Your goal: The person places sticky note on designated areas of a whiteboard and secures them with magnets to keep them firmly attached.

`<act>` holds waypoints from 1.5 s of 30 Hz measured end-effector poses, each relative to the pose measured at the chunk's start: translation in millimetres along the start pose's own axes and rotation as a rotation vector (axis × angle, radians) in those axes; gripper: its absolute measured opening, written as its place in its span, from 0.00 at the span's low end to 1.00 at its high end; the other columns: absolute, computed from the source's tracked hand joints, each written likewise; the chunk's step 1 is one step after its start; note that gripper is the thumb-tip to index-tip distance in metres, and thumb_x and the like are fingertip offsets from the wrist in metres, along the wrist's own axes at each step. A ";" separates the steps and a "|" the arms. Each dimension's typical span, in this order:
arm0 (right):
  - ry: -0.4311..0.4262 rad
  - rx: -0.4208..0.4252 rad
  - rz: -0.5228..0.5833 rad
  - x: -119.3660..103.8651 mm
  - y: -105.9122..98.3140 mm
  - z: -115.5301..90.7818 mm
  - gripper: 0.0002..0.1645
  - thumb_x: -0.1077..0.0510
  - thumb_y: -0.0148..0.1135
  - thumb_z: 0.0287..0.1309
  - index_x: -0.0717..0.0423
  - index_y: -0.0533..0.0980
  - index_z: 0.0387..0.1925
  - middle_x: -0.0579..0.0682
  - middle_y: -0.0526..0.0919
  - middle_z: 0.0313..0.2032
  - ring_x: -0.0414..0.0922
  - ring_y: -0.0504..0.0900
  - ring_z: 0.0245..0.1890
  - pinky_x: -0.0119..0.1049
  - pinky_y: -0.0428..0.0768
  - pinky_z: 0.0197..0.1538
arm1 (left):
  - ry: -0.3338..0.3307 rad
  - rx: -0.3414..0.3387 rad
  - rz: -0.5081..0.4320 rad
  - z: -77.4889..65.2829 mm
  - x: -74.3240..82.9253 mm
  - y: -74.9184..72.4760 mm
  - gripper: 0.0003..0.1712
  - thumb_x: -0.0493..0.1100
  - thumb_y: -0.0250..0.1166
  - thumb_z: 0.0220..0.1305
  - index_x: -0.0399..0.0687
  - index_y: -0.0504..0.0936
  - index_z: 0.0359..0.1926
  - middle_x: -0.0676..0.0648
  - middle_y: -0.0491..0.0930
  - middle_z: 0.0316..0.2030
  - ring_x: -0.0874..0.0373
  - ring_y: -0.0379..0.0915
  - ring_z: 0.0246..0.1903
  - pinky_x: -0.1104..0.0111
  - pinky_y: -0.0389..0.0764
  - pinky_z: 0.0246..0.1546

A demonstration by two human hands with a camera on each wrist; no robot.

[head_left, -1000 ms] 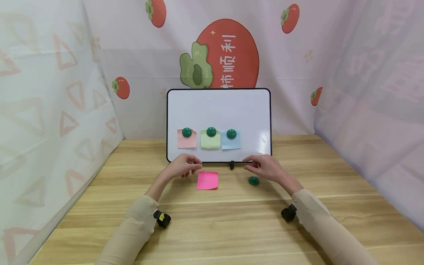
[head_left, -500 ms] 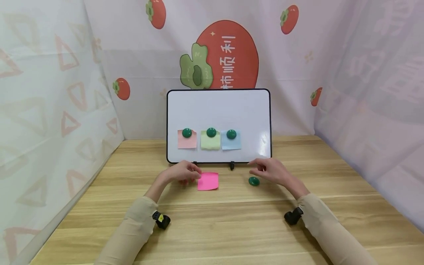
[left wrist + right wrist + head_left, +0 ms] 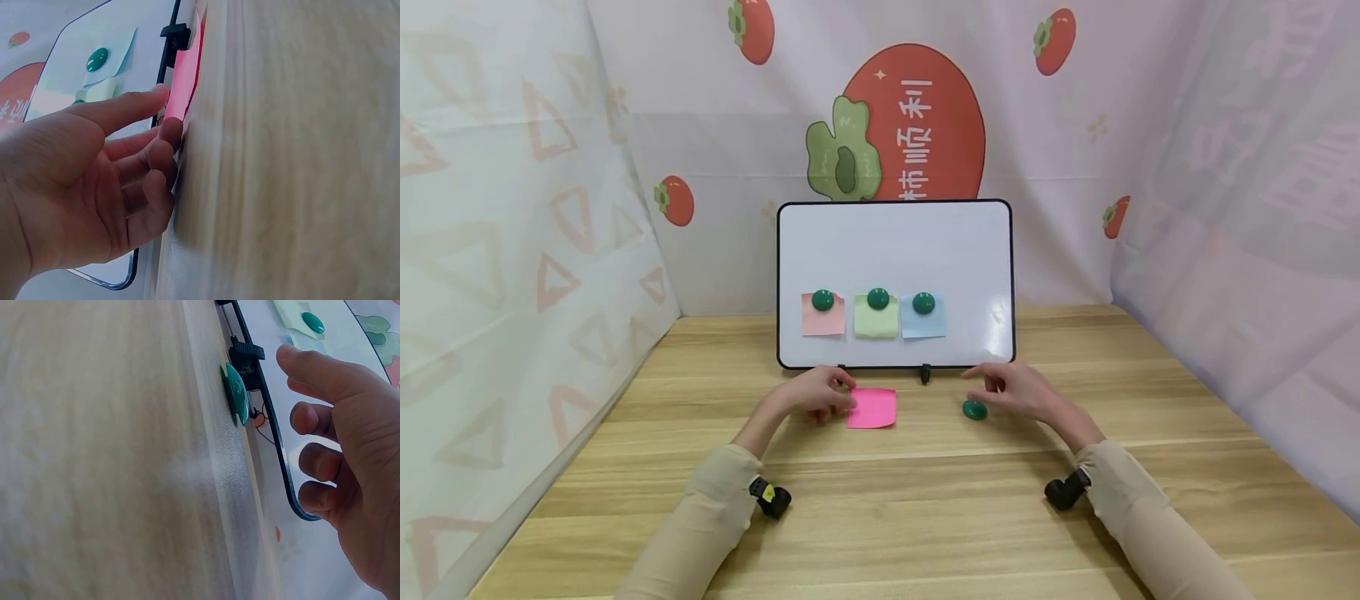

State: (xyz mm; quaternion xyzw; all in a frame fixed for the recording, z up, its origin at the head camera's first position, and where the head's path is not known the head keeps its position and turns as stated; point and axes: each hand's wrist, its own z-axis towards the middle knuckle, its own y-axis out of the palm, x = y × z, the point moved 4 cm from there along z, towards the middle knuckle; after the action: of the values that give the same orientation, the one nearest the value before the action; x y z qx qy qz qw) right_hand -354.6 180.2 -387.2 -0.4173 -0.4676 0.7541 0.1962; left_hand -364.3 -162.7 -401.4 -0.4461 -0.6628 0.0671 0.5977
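Note:
In the head view, a bright pink sticky note [image 3: 872,409] lies on the table in front of the whiteboard. At its left edge is my left hand [image 3: 816,392], palm inward, its thumb overlapping the note's corner. The left wrist view shows thumb and index finger apart, other fingers loosely bent, and the pink note [image 3: 182,81] just beyond their tips. To the right, a round green magnet [image 3: 974,410] lies on the table. My right hand [image 3: 1018,390] is just above and beside it. In the right wrist view its loosely bent fingers hold nothing, apart from the magnet [image 3: 236,394].
The whiteboard [image 3: 895,242] stands upright behind both hands on small black feet [image 3: 926,374]. Three notes, salmon [image 3: 823,323], pale green [image 3: 877,325] and light blue [image 3: 923,326], hang on its lower part, each under a green magnet. Patterned cloth walls enclose the wooden table [image 3: 910,517].
My left hand has lowered toward the pink note, reaching its left edge. My right hand has moved slightly right and down beside the loose magnet. The pinned notes stay put.

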 end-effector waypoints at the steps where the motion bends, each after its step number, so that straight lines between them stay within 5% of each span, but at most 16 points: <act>1: 0.005 -0.019 0.015 1.0 0.7 -0.4 0.24 0.46 0.67 0.62 0.52 0.80 0.56 0.40 0.73 0.25 0.37 0.69 0.25 0.29 0.68 0.28 | -0.003 0.001 0.001 0.3 -0.4 0.3 0.26 0.47 0.66 0.66 0.43 0.74 0.61 0.49 0.78 0.26 0.60 0.67 0.17 0.71 0.70 0.17; 11: -0.010 -0.162 0.171 9.6 2.7 -3.9 0.28 0.47 0.68 0.61 0.56 0.78 0.59 0.41 0.70 0.22 0.35 0.66 0.22 0.28 0.66 0.27 | -0.021 0.034 -0.011 6.2 -2.0 3.1 0.19 0.48 0.67 0.65 0.44 0.77 0.52 0.49 0.77 0.24 0.62 0.65 0.14 0.72 0.68 0.14; 23: -0.002 -0.212 0.220 18.5 -1.2 -10.8 0.29 0.49 0.69 0.60 0.56 0.76 0.61 0.41 0.71 0.22 0.36 0.66 0.22 0.29 0.67 0.28 | -0.017 0.071 0.020 8.2 -3.6 6.7 0.08 0.45 0.69 0.63 0.46 0.83 0.32 0.51 0.73 0.19 0.62 0.63 0.13 0.73 0.65 0.13; 45: 0.095 -0.290 0.180 28.9 8.1 -9.1 0.31 0.48 0.69 0.60 0.51 0.76 0.63 0.44 0.72 0.28 0.40 0.68 0.29 0.29 0.66 0.32 | 0.021 0.067 0.010 8.2 -5.0 4.1 0.12 0.48 0.65 0.67 0.46 0.85 0.32 0.51 0.76 0.20 0.62 0.66 0.14 0.72 0.69 0.15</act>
State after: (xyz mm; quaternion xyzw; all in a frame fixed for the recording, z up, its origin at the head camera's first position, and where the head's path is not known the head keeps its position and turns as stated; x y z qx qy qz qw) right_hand -363.0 201.1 -409.1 -0.5166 -0.5226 0.6726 0.0876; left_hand -369.8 -160.0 -409.9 -0.4296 -0.6519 0.0875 0.6187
